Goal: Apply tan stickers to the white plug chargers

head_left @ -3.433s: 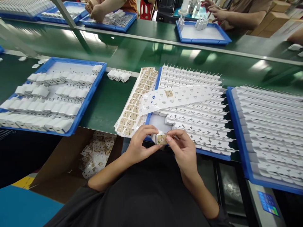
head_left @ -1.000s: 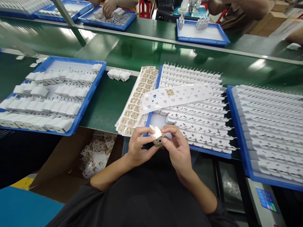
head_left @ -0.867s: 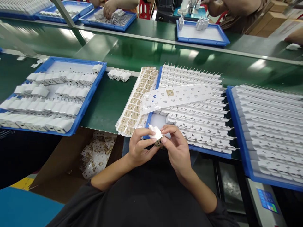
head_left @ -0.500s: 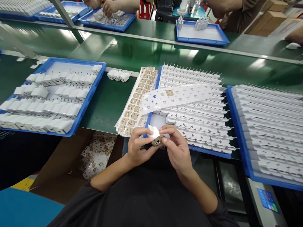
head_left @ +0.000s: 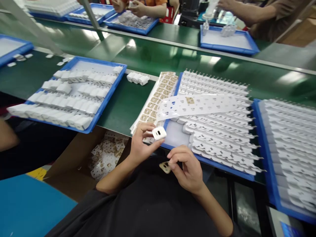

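Observation:
Between the thumb and fingers of my left hand (head_left: 143, 142) is a white charger plug (head_left: 159, 133), its face with a dark port turned toward me. My right hand (head_left: 187, 168), lower and to the right, pinches a small tan sticker (head_left: 165, 167) with cut-outs, apart from the charger. Behind my hands a translucent backing strip (head_left: 197, 107) with one tan sticker on it lies across a stack of sticker sheets (head_left: 158, 98) and a blue tray (head_left: 176, 133) filled with rows of white chargers (head_left: 217, 131).
Another blue tray of chargers (head_left: 291, 148) stands at the right, and a partly filled tray (head_left: 98, 113) at the left. Three chargers (head_left: 137, 78) sit on the green bench between. A cardboard box (head_left: 71, 164) below holds discarded sheets. Co-workers' hands (head_left: 137, 8) are across the bench.
The tan sticker was against the charger's face; now it is off, held lower in my right hand. My hands have moved apart. The view has shifted left.

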`<action>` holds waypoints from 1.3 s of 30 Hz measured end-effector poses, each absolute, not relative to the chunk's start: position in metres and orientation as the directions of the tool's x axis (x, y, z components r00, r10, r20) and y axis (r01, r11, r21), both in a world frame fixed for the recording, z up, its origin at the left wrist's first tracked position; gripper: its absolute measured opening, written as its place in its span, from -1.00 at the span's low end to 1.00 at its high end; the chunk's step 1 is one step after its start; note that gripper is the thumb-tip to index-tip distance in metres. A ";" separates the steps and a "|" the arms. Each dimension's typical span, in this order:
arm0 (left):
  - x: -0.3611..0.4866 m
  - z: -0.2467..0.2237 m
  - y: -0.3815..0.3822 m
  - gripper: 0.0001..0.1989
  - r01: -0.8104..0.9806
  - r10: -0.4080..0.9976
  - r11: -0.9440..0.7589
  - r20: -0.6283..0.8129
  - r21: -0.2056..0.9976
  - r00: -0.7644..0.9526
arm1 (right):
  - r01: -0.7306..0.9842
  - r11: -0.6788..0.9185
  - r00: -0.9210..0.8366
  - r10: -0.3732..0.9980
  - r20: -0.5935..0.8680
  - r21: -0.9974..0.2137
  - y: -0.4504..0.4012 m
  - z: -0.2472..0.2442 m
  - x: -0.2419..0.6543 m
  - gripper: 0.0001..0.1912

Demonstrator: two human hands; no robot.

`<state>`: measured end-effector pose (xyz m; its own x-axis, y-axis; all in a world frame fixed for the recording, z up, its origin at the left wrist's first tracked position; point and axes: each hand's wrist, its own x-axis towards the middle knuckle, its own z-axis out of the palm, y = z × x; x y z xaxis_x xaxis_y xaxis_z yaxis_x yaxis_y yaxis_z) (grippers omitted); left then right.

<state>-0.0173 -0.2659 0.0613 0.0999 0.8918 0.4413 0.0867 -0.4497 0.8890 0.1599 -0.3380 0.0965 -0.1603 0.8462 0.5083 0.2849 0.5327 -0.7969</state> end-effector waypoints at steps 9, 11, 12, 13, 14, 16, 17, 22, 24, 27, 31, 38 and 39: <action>-0.145 0.063 -0.279 -0.53 0.361 0.738 -0.377 0.513 0.853 -0.439 | 0.315 -0.111 -0.600 0.746 -0.289 -0.943 -0.284 -0.041 0.010 -0.90; -0.162 0.060 -0.296 -0.56 0.398 0.719 -0.339 0.508 0.852 -0.475 | 0.357 -0.149 -0.594 0.726 -0.347 -0.922 -0.263 -0.073 -0.034 -0.82; -0.168 0.058 -0.305 -0.57 0.409 0.718 -0.316 0.498 0.856 -0.487 | 0.371 -0.158 -0.591 0.720 -0.364 -0.915 -0.254 -0.085 -0.052 -0.75; -0.174 0.056 -0.312 -0.58 0.413 0.720 -0.294 0.484 0.862 -0.497 | 0.385 -0.162 -0.591 0.713 -0.378 -0.908 -0.247 -0.095 -0.068 -0.69; -0.178 0.054 -0.318 -0.59 0.411 0.724 -0.275 0.469 0.869 -0.506 | 0.399 -0.164 -0.594 0.704 -0.390 -0.902 -0.242 -0.102 -0.078 -0.65; -0.183 0.050 -0.327 -0.60 0.394 0.744 -0.239 0.428 0.888 -0.513 | 0.424 -0.166 -0.610 0.675 -0.416 -0.890 -0.239 -0.114 -0.087 -0.62; -0.183 0.048 -0.328 -0.60 0.383 0.761 -0.221 0.404 0.897 -0.508 | 0.435 -0.166 -0.622 0.655 -0.429 -0.885 -0.240 -0.119 -0.086 -0.63; -0.163 0.042 -0.312 -0.62 0.298 0.858 -0.232 0.339 0.926 -0.385 | 0.466 -0.174 -0.689 0.544 -0.479 -0.868 -0.256 -0.129 -0.046 -0.64; -0.148 0.041 -0.297 -0.62 0.284 0.868 -0.283 0.371 0.916 -0.329 | 0.456 -0.173 -0.708 0.525 -0.474 -0.873 -0.260 -0.126 -0.026 -0.64; -0.128 0.041 -0.268 -0.63 0.341 0.862 -0.334 0.431 0.879 -0.268 | 0.433 -0.156 -0.710 0.547 -0.442 -0.888 -0.264 -0.117 -0.001 -0.70; -0.111 0.040 -0.214 -0.67 0.418 0.859 -0.333 0.455 0.845 -0.235 | 0.417 -0.104 -0.680 0.624 -0.386 -0.903 -0.270 -0.105 0.025 -0.73; -0.067 0.027 -0.089 -0.70 0.455 0.944 -0.279 0.328 0.846 -0.031 | 0.458 -0.030 -0.635 0.688 -0.350 -0.889 -0.277 -0.093 0.056 -0.66; -0.058 0.027 -0.073 -0.70 0.476 0.941 -0.290 0.337 0.830 -0.015 | 0.469 -0.025 -0.626 0.695 -0.353 -0.883 -0.278 -0.093 0.059 -0.66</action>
<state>-0.0580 -0.0729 0.0268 -0.0149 0.9414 0.3370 0.4764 -0.2897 0.8301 0.0592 -0.2785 -0.0926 -0.6264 0.6951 -0.3528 0.4694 -0.0249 -0.8826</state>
